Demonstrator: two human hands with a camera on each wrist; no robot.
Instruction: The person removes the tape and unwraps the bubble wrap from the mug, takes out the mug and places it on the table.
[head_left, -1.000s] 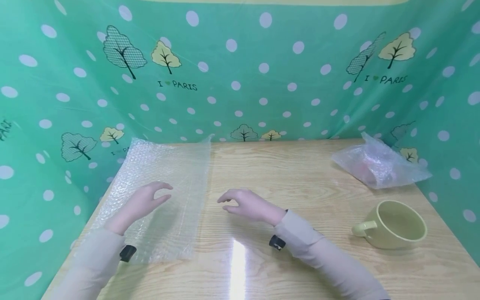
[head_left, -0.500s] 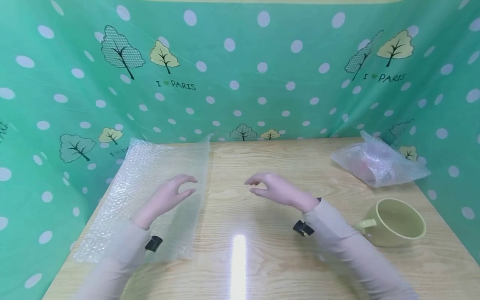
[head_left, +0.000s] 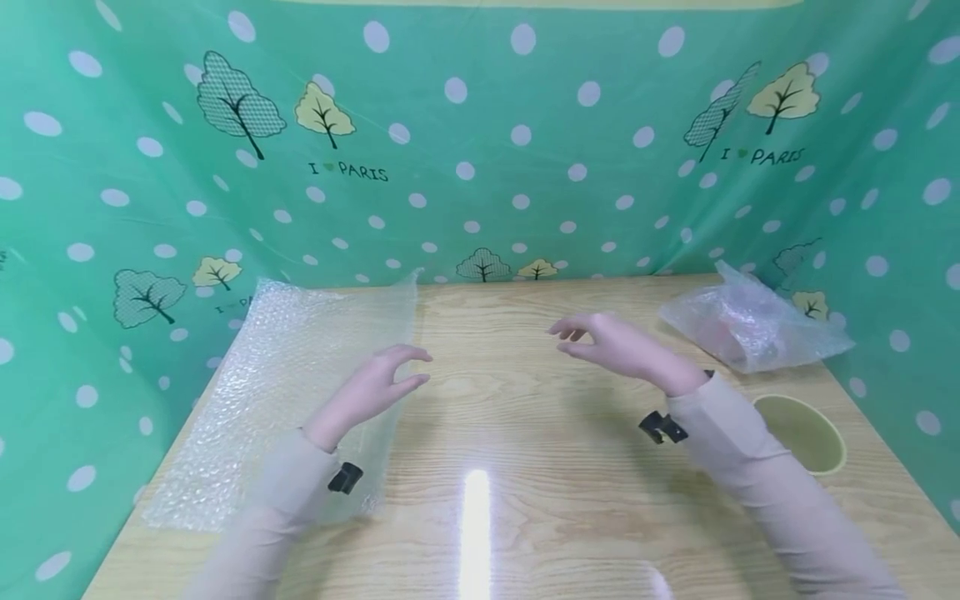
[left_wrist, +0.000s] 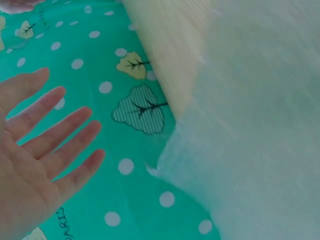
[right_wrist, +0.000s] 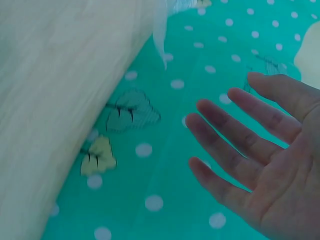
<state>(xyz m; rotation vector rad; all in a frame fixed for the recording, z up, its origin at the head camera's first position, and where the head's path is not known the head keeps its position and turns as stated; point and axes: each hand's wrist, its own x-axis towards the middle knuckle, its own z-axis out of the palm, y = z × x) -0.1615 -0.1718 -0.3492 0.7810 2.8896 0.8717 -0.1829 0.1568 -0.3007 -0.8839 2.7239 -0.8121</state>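
My left hand hovers above the right edge of a flat sheet of bubble wrap on the left of the wooden table. Its fingers are straight and spread, holding nothing. My right hand floats above the table's middle right, its fingers relaxed and empty. A pale green mug stands at the right, partly hidden behind my right sleeve. A bubble-wrapped bundle lies at the back right.
Green dotted curtain with tree prints walls in the table at the back and both sides. A bright glare strip lies on the wood near the front edge.
Both hands have risen and moved right and away from me. The right hand has gone from the table's middle towards the mug side, and its sleeve now covers part of the mug.
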